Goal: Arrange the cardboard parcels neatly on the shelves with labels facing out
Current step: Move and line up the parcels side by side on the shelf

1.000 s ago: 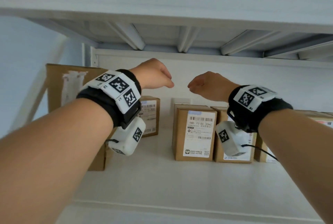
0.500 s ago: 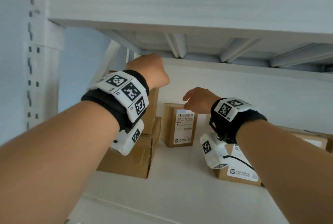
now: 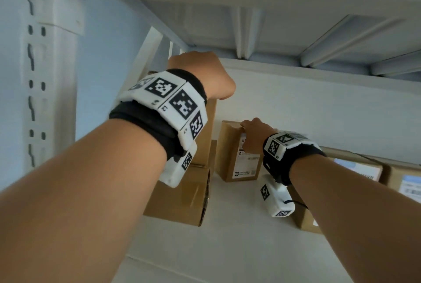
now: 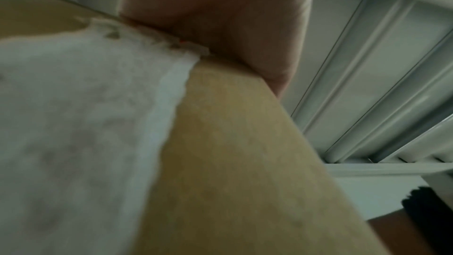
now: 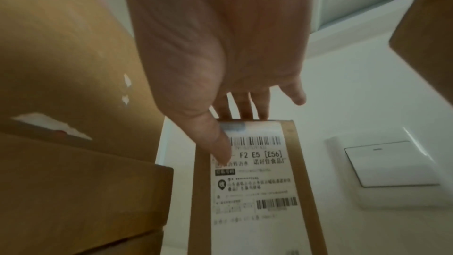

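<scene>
A tall cardboard parcel (image 3: 205, 152) stands at the shelf's left end on a flat parcel (image 3: 182, 203). My left hand (image 3: 205, 75) curls over its top edge. In the left wrist view my left hand (image 4: 213, 16) lies on that edge of the tall parcel (image 4: 232, 152), beside a torn white label (image 4: 73, 123); the fingers are hidden. Just right, a small upright parcel (image 3: 230, 152) faces out with its label. My right hand (image 5: 220, 46) pinches the top of the small parcel (image 5: 257, 181), thumb on the label, fingers behind.
More labelled parcels (image 3: 355, 166) line the shelf to the right, one (image 3: 305, 219) under my right forearm. The upper shelf's underside (image 3: 250, 20) hangs close above. A perforated post (image 3: 38, 54) stands left. A wall switch (image 5: 389, 164) sits behind. Bare shelf board (image 3: 227, 248) lies in front.
Both hands hung curled in the air before; the left has risen onto the tall parcel's top, the right has dropped onto the small labelled parcel. The view has swung left.
</scene>
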